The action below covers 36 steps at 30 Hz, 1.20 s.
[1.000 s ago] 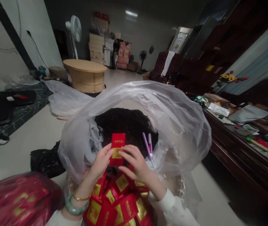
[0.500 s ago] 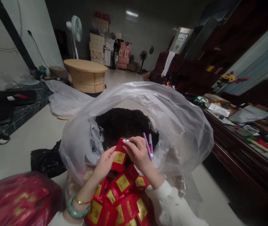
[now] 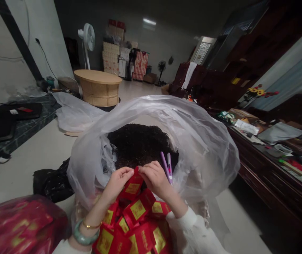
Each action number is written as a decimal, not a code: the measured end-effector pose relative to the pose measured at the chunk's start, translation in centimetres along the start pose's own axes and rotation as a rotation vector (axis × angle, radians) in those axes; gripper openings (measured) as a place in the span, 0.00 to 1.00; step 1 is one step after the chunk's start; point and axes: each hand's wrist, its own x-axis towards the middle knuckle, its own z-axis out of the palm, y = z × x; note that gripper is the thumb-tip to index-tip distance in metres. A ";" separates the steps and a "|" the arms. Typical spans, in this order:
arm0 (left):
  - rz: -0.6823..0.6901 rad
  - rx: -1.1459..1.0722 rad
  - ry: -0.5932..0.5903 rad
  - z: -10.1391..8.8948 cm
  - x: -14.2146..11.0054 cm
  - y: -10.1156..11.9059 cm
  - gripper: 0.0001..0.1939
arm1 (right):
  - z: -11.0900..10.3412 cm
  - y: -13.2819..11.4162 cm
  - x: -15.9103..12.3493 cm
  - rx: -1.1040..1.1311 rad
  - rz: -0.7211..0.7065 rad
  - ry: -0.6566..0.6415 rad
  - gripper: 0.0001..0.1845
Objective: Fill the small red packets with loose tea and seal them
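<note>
A red packet with a gold label (image 3: 132,187) is held upright at its top edge by both hands. My left hand (image 3: 117,181) pinches the top left corner between thumb and fingers. On the other corner, the fingers of my right hand (image 3: 154,177) are pressed together. Beneath lies a heap of similar red packets (image 3: 138,208). Beyond my hands is a mound of dark, dry, leaf-like bits (image 3: 140,143) inside a large clear plastic bag (image 3: 201,141). A purple two-armed tool like a small hair straightener (image 3: 166,167) stands by my right hand, its arms apart.
At the lower left sits a clear bag full of red packets (image 3: 21,225), with a black plastic bag (image 3: 52,181) behind it. A cluttered dark cabinet (image 3: 259,169) runs along the right. Farther off stand a round wooden table (image 3: 98,88) and a white fan (image 3: 88,37).
My left hand has moved from the packet's side up to its top corner. The packet has come lower and more upright, and the shiny lining at its mouth no longer shows.
</note>
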 end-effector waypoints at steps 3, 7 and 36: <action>0.093 0.093 0.028 0.1 0.0 0.6 0.19 | -0.3 -0.3 -0.1 0.116 0.078 -0.033 0.07; 0.314 0.265 0.111 0.5 -0.1 1.4 0.14 | -0.6 -0.7 0.1 0.171 0.280 -0.168 0.11; 1.014 1.081 0.120 -1.3 4.0 3.2 0.24 | 1.2 3.5 3.3 0.820 0.778 -0.321 0.32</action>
